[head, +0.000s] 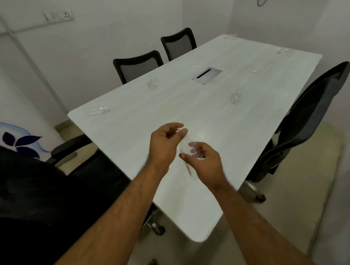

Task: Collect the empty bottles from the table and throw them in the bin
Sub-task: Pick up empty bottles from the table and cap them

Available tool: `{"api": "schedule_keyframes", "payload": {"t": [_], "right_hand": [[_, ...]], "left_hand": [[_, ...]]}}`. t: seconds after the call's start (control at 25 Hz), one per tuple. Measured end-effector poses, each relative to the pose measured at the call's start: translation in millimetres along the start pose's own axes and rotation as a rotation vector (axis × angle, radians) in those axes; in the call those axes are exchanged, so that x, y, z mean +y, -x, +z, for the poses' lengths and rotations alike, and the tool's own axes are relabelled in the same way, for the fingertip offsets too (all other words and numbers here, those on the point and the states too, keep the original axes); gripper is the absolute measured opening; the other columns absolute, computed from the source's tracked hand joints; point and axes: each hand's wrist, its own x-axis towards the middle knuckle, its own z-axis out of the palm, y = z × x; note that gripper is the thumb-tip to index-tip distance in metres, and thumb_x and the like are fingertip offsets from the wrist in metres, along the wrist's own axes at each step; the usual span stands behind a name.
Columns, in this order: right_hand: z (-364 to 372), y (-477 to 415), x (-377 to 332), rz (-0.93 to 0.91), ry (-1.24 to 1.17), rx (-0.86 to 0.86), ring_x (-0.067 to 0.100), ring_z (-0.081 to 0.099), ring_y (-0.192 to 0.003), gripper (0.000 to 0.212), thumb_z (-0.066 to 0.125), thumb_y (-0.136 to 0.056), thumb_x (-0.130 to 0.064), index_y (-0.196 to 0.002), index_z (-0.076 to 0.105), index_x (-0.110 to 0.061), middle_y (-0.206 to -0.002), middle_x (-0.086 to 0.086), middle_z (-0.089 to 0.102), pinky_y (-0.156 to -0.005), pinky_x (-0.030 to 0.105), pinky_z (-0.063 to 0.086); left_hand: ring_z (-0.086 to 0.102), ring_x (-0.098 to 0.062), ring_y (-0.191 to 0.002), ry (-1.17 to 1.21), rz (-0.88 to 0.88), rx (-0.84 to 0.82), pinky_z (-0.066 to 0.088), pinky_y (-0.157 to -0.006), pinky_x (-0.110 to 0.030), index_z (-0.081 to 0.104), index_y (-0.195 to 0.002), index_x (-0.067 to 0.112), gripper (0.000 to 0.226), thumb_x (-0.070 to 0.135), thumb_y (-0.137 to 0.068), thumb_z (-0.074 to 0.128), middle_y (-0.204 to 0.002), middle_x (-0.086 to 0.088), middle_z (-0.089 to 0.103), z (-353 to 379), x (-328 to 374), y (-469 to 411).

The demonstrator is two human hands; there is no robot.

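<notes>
Just the head view, so here goes. We're at the near corner of the table (221,129) with both forearms out over it. Our right hand (205,162) has its fingers wrapped round a clear bottle (190,172), held over the tabletop and tilted, neck toward 12 o'clock. Our left hand (165,142) sits at 10 o'clock of the right one, fingers curled, tips up by the bottle's neck. It's blurry there, so we can't tell if it's pinching the top or just hanging next to it. Either way the hands are close together.

The other bottles are spread over the table, all clear and hard to make out:
- left bottle (98,111), on its side at 10 o'clock from the hands, near the table's edge
- back bottle (153,83) at 11 o'clock, looks upright
- right bottle (236,95) at 2 o'clock, lying down
- far bottle (284,51), also 2 o'clock but much further out
- corner bottle (230,36) at 1 o'clock, right at the far end

A cable box (207,75) is set into the middle of the table, with one white cap (193,66) at its 11 o'clock and another cap (254,71) at its 3 o'clock.

Two mesh chairs (138,66) are tucked in along the 11 o'clock side, a black chair (312,113) stands at 3 o'clock, and another big chair (30,192) fills 9 o'clock.
</notes>
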Motion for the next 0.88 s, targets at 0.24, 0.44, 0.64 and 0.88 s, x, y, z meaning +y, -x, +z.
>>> {"api": "schedule_keyframes", "payload": {"t": [0.24,0.44,0.64,0.88], "right_hand": [[34.0,66.7,-22.8,-0.084,-0.022,-0.001,0.004,0.068,-0.097,0.05,0.083,-0.076,-0.036,-0.121,0.066,-0.022,-0.109,-0.009,0.069,-0.078,0.015,0.055],[85.6,144.9,-50.0,-0.07,-0.101,-0.172,0.012,0.07,-0.1,0.041,0.077,-0.083,-0.034,-0.122,0.067,-0.029,-0.112,-0.006,0.071,-0.082,0.024,0.059],[164.8,238.4,-62.8,0.047,-0.281,-0.479,0.025,0.072,-0.079,0.034,0.065,-0.091,-0.041,-0.112,0.072,-0.015,-0.094,0.011,0.073,-0.066,0.039,0.06],[310.1,329.1,-80.0,0.224,-0.347,-0.756,0.022,0.071,-0.077,0.047,0.057,-0.092,-0.047,-0.114,0.067,-0.007,-0.092,0.01,0.07,-0.069,0.038,0.061]], "left_hand": [[0.072,-0.012,-0.084,0.081,-0.035,0.158,0.059,-0.087,-0.036,0.076,-0.093,0.012,0.012,0.015,-0.081,0.076,-0.088,-0.002,0.076,-42.0,15.3,69.9],[0.065,-0.016,-0.074,-0.195,0.1,0.384,0.059,-0.069,-0.03,0.068,-0.088,0.011,0.022,0.027,-0.079,0.079,-0.08,-0.004,0.068,-105.3,39.7,148.6],[0.07,-0.021,-0.088,0.006,0.055,0.128,0.058,-0.079,-0.028,0.072,-0.105,0.008,0.016,0.01,-0.091,0.065,-0.096,-0.01,0.073,-233.2,43.9,239.0],[0.071,-0.009,-0.093,-0.011,0.021,0.241,0.056,-0.077,-0.02,0.072,-0.113,0.014,0.023,0.017,-0.093,0.061,-0.102,-0.002,0.075,-403.0,35.7,313.7]]}}
